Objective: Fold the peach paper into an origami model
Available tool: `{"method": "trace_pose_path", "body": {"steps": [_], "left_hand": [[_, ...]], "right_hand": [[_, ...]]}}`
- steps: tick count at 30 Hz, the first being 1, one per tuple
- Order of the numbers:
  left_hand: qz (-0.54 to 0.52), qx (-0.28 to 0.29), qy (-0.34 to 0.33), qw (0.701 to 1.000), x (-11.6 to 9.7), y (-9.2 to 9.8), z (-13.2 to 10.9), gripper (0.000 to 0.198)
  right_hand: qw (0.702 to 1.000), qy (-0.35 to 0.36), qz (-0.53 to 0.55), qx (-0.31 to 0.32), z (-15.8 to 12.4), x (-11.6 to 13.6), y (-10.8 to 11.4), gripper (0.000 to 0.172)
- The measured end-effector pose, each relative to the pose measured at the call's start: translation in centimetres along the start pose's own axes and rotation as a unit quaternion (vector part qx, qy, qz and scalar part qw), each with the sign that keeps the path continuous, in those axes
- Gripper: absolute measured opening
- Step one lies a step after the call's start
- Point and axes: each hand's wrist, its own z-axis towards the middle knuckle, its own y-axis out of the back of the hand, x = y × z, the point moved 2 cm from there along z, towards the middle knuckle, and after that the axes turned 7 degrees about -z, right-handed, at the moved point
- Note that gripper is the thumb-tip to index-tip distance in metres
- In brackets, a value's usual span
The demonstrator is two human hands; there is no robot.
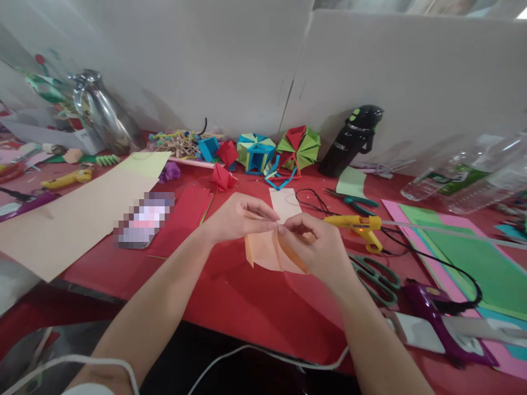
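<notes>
Above the red tabletop, both hands pinch a creased piece of pale orange paper [267,251]. My left hand [242,218] grips its upper edge, fingers closed together. Close beside it, my right hand [315,238] also has thumb and fingers closed on the paper, and the fingertips of the two hands nearly meet. The paper hangs below the fingers with fold lines and a bent left edge. Part of it is hidden behind the hands. A cream paper strip [285,202] lies just beyond them.
Right of my hands lie a yellow glue gun [358,222], green-handled scissors [376,280], pliers [356,204], a purple tool [448,323] and coloured sheets [489,263]. Folded paper models [255,151] and a black bottle [352,140] stand behind. A phone [144,222] and large cream sheet [78,219] lie left.
</notes>
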Motion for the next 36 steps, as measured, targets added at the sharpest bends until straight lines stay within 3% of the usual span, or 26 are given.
{"method": "trace_pose_path", "body": {"steps": [5, 10, 12, 18, 23, 28, 30, 33, 36], "left_hand": [[-0.021, 0.006, 0.010, 1.000, 0.3, 0.0, 0.1, 0.021], [-0.035, -0.024, 0.018, 0.999, 0.5, -0.1, 0.2, 0.017], [-0.030, -0.050, 0.016, 0.998, 0.4, 0.0, 0.3, 0.016], [-0.050, -0.158, 0.018, 0.986, 0.6, 1.1, 0.6, 0.018], [-0.116, -0.234, -0.003, 0.965, 0.9, 2.2, 1.0, 0.021], [-0.211, -0.265, -0.003, 0.941, 1.2, 2.4, 1.3, 0.022], [-0.239, -0.257, 0.011, 0.936, 1.3, 2.1, 1.4, 0.023], [-0.268, -0.240, 0.035, 0.932, 1.5, 1.5, 1.5, 0.023], [-0.289, -0.230, 0.045, 0.928, 1.6, 1.0, 1.5, 0.024]], "right_hand": [[1.000, -0.002, -0.001, 0.007, 0.0, -0.2, -0.1, 0.015], [1.000, 0.018, -0.024, 0.009, 0.0, 0.0, -0.1, 0.016], [0.997, 0.050, -0.057, -0.011, 0.1, 0.1, 0.1, 0.016], [0.971, 0.127, -0.137, -0.150, 0.4, -0.2, 1.1, 0.027], [0.976, 0.100, -0.112, -0.160, 0.5, -1.1, 1.4, 0.040], [0.990, 0.035, 0.054, -0.129, 0.8, -2.3, 0.6, 0.082], [0.982, 0.000, 0.161, -0.095, 0.9, -2.6, 0.0, 0.086], [0.959, -0.051, 0.272, -0.066, 1.1, -2.7, -0.5, 0.073], [0.944, -0.085, 0.306, -0.088, 1.2, -2.8, -0.5, 0.050]]}}
